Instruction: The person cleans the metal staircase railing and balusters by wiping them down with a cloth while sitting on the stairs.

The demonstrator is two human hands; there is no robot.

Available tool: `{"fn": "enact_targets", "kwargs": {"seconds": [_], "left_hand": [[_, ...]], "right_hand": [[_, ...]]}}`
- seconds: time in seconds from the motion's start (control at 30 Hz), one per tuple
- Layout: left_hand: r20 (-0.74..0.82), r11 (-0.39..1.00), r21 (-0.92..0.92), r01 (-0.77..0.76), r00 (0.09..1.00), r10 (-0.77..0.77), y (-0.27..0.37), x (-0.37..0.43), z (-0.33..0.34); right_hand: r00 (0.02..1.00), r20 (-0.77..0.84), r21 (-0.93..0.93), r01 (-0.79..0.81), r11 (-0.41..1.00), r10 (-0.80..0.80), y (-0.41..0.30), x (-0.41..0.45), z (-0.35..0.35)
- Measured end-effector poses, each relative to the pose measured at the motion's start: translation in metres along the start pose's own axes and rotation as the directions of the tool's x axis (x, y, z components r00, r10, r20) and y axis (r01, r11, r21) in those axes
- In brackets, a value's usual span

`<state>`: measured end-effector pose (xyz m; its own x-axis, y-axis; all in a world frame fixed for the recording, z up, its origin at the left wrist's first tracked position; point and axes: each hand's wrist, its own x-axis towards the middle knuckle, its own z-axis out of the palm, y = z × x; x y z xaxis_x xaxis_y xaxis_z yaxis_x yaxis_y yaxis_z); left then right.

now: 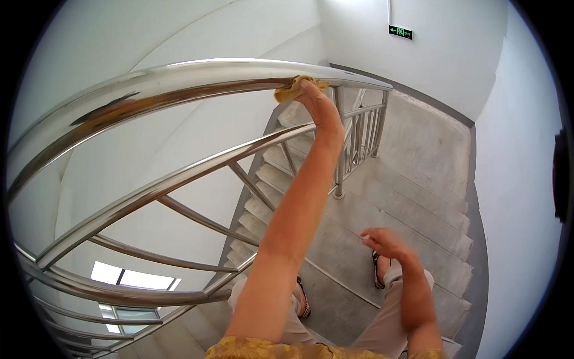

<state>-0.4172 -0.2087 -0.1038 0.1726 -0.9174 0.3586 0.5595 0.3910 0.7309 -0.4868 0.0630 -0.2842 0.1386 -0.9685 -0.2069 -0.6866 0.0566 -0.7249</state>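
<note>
My left hand (319, 104) reaches far forward and presses a yellow cloth (287, 93) onto a shiny stainless steel handrail (175, 77). The cloth is bunched under the fingers and wraps the rail's near side, so some fingertips are hidden. My right hand (386, 243) hangs over the concrete stairs, holding nothing, with its fingers bent and slightly apart. It is a little blurred and above my sandalled foot (380, 269). Below the handrail runs a thinner steel rail (179, 184) with slanting metal bars.
Concrete steps (417, 215) descend ahead to a landing (426, 134). Another flight (269, 179) shows beyond the railing. A steel post (339, 152) stands beside my left forearm. White walls (515, 179) border the stairs, with a lit green exit sign (400, 32). Windows (134, 276) show low on the left.
</note>
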Motion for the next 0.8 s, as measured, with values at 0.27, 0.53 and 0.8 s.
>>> {"fn": "enact_targets", "kwargs": {"seconds": [0.27, 0.53, 0.8], "left_hand": [[-0.04, 0.974, 0.109, -0.2, 0.978, 0.205, 0.097, 0.002, -0.014], [-0.203, 0.601, 0.409, -0.687, 0.574, 0.794, 0.281, 0.028, -0.065], [-0.381, 0.698, 0.497, -0.516, 0.592, 0.71, 0.185, 0.027, -0.025]], "right_hand": [[0.999, -0.039, -0.044, -0.039, 0.998, 0.037, 0.025, 0.01, 0.012], [0.985, 0.165, -0.2, -0.018, 0.98, 0.052, 0.012, 0.018, 0.034], [0.988, 0.149, -0.324, 0.026, 0.946, 0.024, 0.002, 0.01, 0.034]]}}
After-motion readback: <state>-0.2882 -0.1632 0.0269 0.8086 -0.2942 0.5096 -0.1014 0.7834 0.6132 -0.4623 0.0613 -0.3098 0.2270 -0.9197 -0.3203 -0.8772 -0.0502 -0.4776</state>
